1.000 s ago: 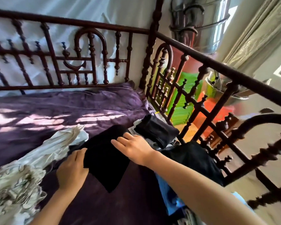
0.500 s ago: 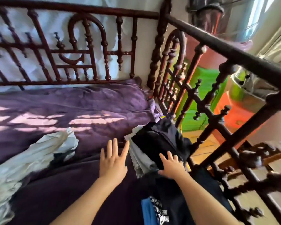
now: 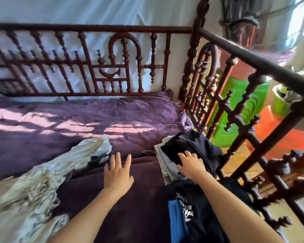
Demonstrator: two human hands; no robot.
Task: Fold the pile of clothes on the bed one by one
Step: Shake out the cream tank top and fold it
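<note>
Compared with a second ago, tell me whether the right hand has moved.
Yes. The right hand has gone rightward, off the black garment in the middle of the bed and onto the folded clothes stack beside the bed's side rail.

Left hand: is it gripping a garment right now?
No, the left hand lies open with fingers spread over the dark purple cover, holding nothing.

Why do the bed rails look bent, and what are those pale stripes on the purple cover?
Head view: the wide-angle lens bows the wooden rail; the purple cover shows sunlit patches crossed by bar-like shadows; the far right is blurred and washed out.
</note>
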